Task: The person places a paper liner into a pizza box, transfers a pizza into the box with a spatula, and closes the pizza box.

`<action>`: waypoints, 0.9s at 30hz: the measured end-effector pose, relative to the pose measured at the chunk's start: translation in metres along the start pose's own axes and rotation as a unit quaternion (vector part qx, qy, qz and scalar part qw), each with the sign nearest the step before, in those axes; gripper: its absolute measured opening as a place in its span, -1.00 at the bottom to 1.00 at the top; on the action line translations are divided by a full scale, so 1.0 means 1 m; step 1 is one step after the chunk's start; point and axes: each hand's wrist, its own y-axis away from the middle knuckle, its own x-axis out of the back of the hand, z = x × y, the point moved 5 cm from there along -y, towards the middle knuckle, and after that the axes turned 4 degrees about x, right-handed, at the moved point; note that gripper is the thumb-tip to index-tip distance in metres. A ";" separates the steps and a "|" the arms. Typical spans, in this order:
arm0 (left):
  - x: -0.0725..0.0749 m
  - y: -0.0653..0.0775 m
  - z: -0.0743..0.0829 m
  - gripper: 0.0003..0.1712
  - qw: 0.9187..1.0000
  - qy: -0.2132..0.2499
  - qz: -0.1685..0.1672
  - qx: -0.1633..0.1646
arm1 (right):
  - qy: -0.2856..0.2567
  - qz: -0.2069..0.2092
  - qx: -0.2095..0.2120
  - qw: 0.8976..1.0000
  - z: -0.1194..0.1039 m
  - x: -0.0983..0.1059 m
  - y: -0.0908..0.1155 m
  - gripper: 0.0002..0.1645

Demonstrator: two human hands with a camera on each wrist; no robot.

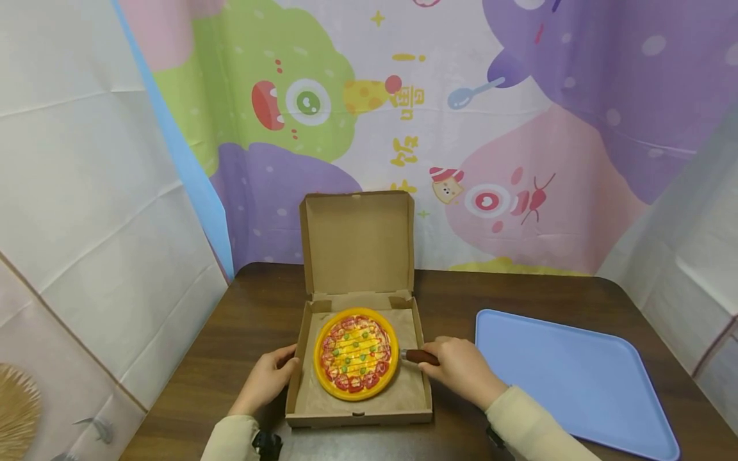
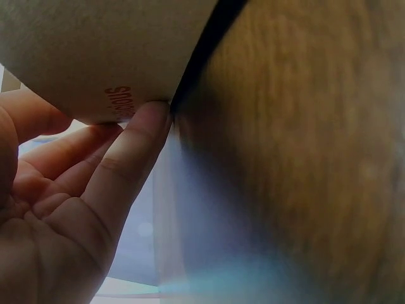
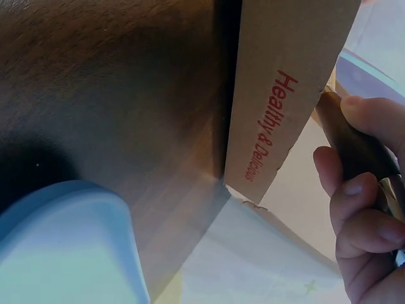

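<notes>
A toy-like pizza (image 1: 356, 353) with a yellow rim lies in an open cardboard pizza box (image 1: 360, 419), whose lid (image 1: 360, 243) stands up at the back. At the box's left wall, my left hand (image 1: 268, 379) touches the cardboard with extended fingers (image 2: 136, 136). On the right, my right hand (image 1: 461, 366) grips a brown handle (image 1: 419, 357) with a metal neck, held over the box's right wall. That neck points at the pizza's right edge; the tool's far end is hidden, so its kind cannot be told. Curled fingers (image 3: 361, 231) wrap the handle in the right wrist view.
A blue tray (image 1: 576, 378) lies to the right of the box on the dark wooden table (image 1: 242, 333). Behind the table hangs a cartoon-print curtain (image 1: 392, 141). Pale cloth walls (image 1: 86, 179) rise on both sides.
</notes>
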 end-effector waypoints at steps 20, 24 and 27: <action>-0.001 0.001 0.000 -0.55 1.000 0.004 0.000 0.003 | 0.039 0.027 0.024 0.999 -0.006 0.003 0.002 -0.78; -0.001 0.001 0.000 -0.55 1.000 0.001 0.001 0.003 | 0.052 0.030 0.034 0.998 -0.009 0.005 0.002 -0.76; -0.002 0.000 -0.001 -0.55 1.000 0.000 0.002 0.002 | 0.055 0.032 0.042 0.997 -0.009 0.005 0.001 -0.76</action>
